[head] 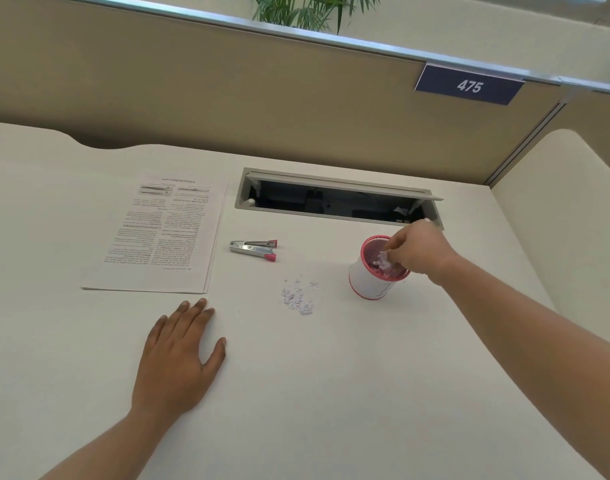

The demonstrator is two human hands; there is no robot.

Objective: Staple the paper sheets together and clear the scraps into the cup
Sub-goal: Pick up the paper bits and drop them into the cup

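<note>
**Scraps held over the cup**

The right hand (416,249) hangs over the pink-rimmed cup (369,282), its bunched fingers (395,242) pinching scraps (382,262). A scrap pile (298,297) lies on the worktop (296,393) between the cup and the stapler (254,250). The left hand (178,362) rests flat, fingers straight, near the paper sheets (158,233).

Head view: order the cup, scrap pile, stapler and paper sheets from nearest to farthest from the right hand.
1. The cup, directly under the right hand.
2. The scrap pile, on the desk left of the cup.
3. The stapler, farther left, mid-desk.
4. The paper sheets, far left.
</note>
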